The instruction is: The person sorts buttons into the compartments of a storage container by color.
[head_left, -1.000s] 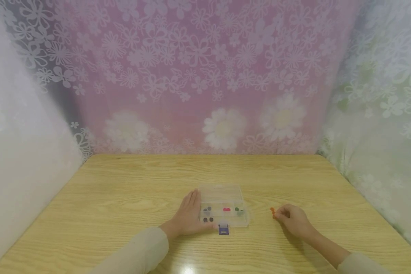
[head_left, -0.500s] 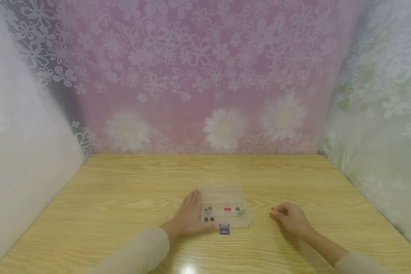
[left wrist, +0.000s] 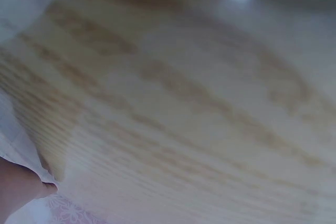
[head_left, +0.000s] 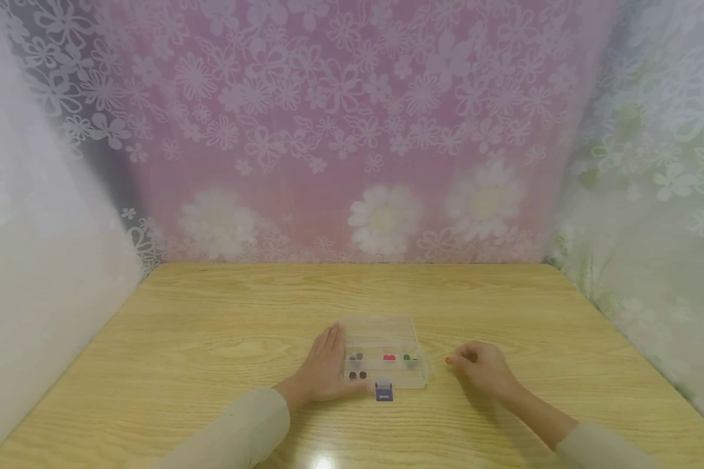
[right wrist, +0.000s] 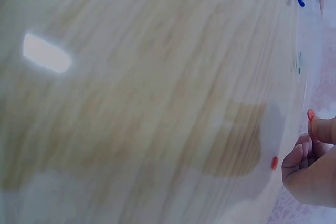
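Observation:
A clear plastic compartment box stands on the table with its lid tipped back and a blue latch at its front. Dark buttons, pink ones and green ones lie in separate compartments. My left hand rests along the box's left side, fingers straight, thumb along the front edge. Right of the box, my right hand pinches an orange button between thumb and forefinger. Another orange button appears below that hand in the right wrist view; the head view hides it.
The wood-grain table extends around the box on all sides. A pink flowered curtain hangs behind its far edge. Pale cloth hangs at left and right. The left wrist view shows mostly tabletop and a bit of hand.
My right hand has picked up an orange button and moved left, closer to the box. The orange buttons seen at its fingertips earlier are now down to one in the head view. My left hand stays put.

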Motion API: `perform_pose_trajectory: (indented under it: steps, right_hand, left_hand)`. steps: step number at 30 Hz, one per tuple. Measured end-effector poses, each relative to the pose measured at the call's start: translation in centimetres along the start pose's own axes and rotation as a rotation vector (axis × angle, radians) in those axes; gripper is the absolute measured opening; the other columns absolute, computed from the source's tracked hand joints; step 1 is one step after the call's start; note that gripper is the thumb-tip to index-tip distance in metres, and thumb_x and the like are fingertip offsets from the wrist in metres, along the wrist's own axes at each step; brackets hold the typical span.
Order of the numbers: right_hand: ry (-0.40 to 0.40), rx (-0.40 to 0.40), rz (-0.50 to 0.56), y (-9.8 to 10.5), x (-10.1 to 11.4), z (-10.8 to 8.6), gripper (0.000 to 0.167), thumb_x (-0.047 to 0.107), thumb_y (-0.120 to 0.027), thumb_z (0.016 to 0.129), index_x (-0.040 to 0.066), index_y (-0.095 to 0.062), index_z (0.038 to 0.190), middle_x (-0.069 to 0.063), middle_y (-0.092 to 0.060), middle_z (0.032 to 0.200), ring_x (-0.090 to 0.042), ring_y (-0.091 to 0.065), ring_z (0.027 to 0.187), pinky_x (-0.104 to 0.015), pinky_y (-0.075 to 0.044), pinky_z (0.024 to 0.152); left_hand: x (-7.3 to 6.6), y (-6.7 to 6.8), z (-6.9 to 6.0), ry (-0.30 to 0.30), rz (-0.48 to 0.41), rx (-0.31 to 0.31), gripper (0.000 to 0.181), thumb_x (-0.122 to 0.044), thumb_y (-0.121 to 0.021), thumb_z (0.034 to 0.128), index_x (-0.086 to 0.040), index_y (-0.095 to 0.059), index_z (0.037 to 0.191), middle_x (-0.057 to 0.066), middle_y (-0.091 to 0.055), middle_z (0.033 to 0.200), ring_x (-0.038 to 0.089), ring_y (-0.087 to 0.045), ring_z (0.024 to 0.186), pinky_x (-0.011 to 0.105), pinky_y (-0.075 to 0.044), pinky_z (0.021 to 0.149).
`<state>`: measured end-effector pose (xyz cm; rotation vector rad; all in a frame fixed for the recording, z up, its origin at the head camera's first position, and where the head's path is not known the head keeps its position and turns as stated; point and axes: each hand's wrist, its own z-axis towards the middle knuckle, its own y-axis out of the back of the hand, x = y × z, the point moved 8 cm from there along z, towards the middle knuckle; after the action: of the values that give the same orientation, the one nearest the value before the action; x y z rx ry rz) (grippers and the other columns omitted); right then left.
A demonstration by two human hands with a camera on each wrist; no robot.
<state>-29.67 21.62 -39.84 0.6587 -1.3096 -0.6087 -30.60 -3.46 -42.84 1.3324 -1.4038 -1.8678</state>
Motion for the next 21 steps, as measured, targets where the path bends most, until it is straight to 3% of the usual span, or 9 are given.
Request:
perform_pose_trajectory:
  steps: [5,11,21]
  right_hand:
    - [-0.040,0.015,0.043,-0.6,0.4,0.2,0.010,0.005,-0.061,0.086,-0.002,-0.065,0.083,-0.012,-0.070,0.086,-0.013,-0.059,0.072,-0.019,-0.046,0.057]
    - [-0.036,0.023,0.051,-1.2,1.3,0.4,0.012,0.008,-0.060,0.087,-0.002,-0.066,0.086,-0.013,-0.070,0.088,-0.021,-0.064,0.082,-0.025,-0.051,0.066]
    - [-0.038,0.061,0.111,-2.3,3.2,0.6,0.010,0.003,-0.059,0.087,-0.002,-0.067,0.084,-0.012,-0.070,0.088,-0.016,-0.061,0.079,-0.020,-0.047,0.062]
  left_hand:
    - [0.0,-0.1,0.0,0.008,-0.006,0.001,0.114,-0.067,-0.056,0.0768,0.009,-0.005,0.145,0.026,-0.005,0.153,0.039,-0.006,0.143,0.049,-0.009,0.117]
    - [0.0,0.0,0.0,0.007,-0.005,-0.003,0.114,-0.067,-0.056,0.0764,0.009,-0.006,0.145,0.026,-0.005,0.153,0.039,-0.007,0.143,0.049,-0.010,0.117]
    - [0.1,-0.1,0.2,-0.001,0.000,-0.016,0.115,-0.067,-0.057,0.0761,0.010,-0.006,0.144,0.028,-0.007,0.152,0.040,-0.008,0.142,0.050,-0.011,0.117]
